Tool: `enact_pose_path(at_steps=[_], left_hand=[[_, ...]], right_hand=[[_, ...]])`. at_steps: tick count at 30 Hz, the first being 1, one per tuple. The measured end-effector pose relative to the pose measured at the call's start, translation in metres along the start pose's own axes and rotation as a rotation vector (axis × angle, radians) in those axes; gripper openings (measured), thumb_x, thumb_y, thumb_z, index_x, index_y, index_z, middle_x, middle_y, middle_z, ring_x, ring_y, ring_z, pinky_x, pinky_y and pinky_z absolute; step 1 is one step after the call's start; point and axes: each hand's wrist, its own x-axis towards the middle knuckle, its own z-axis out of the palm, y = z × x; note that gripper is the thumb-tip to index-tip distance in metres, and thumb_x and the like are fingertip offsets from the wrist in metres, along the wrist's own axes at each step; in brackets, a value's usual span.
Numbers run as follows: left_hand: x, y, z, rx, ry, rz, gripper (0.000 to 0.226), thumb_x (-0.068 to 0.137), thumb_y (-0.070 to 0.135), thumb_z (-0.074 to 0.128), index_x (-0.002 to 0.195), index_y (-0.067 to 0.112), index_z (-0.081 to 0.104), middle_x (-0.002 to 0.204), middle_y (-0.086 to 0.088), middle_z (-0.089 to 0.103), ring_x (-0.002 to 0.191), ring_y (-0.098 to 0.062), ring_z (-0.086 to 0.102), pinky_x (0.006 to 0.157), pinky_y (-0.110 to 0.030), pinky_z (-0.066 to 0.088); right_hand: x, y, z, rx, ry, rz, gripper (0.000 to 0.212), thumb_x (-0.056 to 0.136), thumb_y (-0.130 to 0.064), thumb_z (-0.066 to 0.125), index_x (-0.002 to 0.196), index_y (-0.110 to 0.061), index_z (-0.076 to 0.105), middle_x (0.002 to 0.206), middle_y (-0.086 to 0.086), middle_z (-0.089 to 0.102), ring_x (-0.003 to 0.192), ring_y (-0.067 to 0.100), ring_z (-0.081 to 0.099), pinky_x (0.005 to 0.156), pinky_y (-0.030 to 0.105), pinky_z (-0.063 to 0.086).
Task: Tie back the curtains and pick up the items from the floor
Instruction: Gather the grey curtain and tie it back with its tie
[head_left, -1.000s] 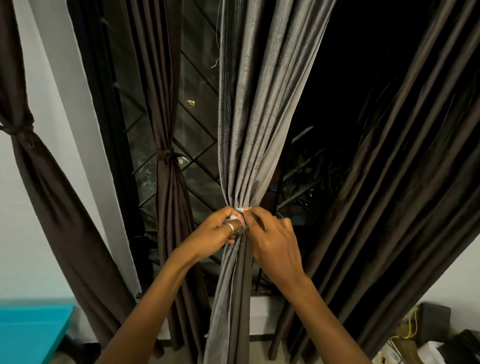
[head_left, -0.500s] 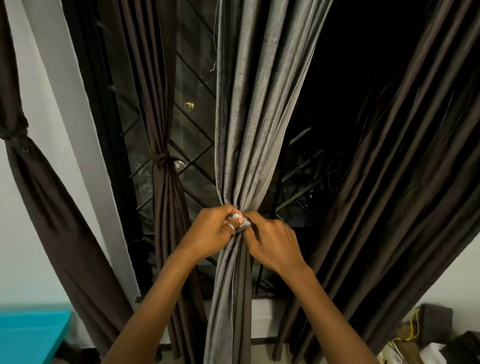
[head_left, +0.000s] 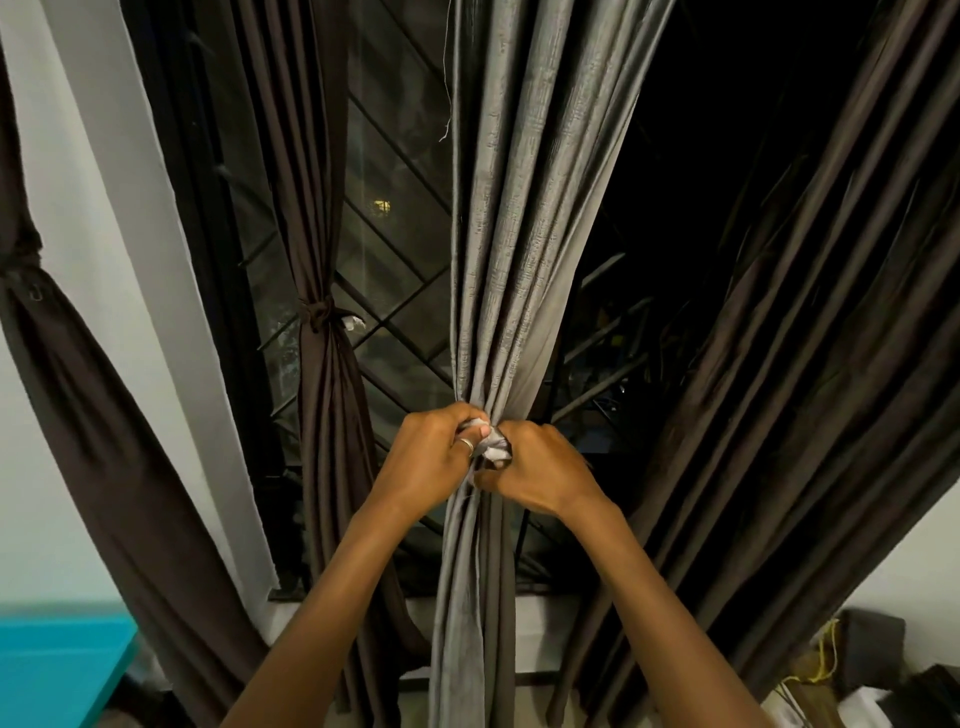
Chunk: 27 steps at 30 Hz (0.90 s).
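Note:
A grey curtain (head_left: 519, 234) hangs in the middle, gathered into a narrow bunch at waist height. My left hand (head_left: 431, 457) and my right hand (head_left: 540, 470) are both closed at that bunch, each pinching an end of a pale cloth tie (head_left: 491, 447) wrapped around it. My left hand wears a ring. A dark brown curtain (head_left: 322, 389) to the left is bound by a knotted tie (head_left: 318, 312). Another brown curtain (head_left: 67, 374) at the far left is also tied. A wide brown curtain (head_left: 810, 364) hangs loose at the right.
Behind the curtains is a dark window with a diagonal metal grille (head_left: 400, 291). A turquoise surface (head_left: 57, 670) sits at the lower left. Dark boxes, a yellow cord (head_left: 826, 654) and white items lie on the floor at the lower right.
Both hands have closed into tighter fists on the tie and drawn together. The bunch and the hands sit slightly higher in view.

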Motion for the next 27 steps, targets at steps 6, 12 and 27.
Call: enact_pose_path(at_steps=[6, 12, 27], left_hand=[[0.004, -0.002, 0.006, -0.025, -0.084, -0.078, 0.015, 0.099, 0.019, 0.060, 0.109, 0.015, 0.071, 0.093, 0.003, 0.073, 0.071, -0.003, 0.064, 0.074, -0.026, 0.057], [0.005, -0.008, 0.010, -0.069, -0.095, -0.143, 0.015, 0.100, 0.019, 0.059, 0.107, 0.016, 0.072, 0.088, -0.001, 0.074, 0.069, -0.008, 0.070, 0.072, -0.037, 0.061], [-0.001, -0.011, 0.021, -0.250, 0.022, -0.181, 0.020, 0.096, 0.018, 0.067, 0.113, 0.011, 0.074, 0.100, -0.005, 0.069, 0.077, -0.012, 0.072, 0.061, -0.024, 0.061]], right_hand=[[0.000, 0.009, 0.005, -0.057, 0.072, 0.026, 0.023, 0.085, -0.048, 0.062, 0.081, -0.026, 0.060, 0.088, 0.001, 0.070, 0.089, 0.027, 0.067, 0.064, 0.033, 0.046], [-0.018, 0.010, 0.020, -0.329, 0.285, -0.099, 0.030, 0.101, -0.039, 0.041, 0.123, -0.019, 0.045, 0.096, 0.008, 0.071, 0.083, 0.033, 0.070, 0.060, 0.033, 0.038], [-0.018, 0.022, 0.027, 0.012, 0.541, -0.166, 0.009, 0.093, -0.010, 0.058, 0.093, -0.014, 0.066, 0.086, -0.001, 0.058, 0.067, 0.011, 0.054, 0.059, 0.024, 0.045]])
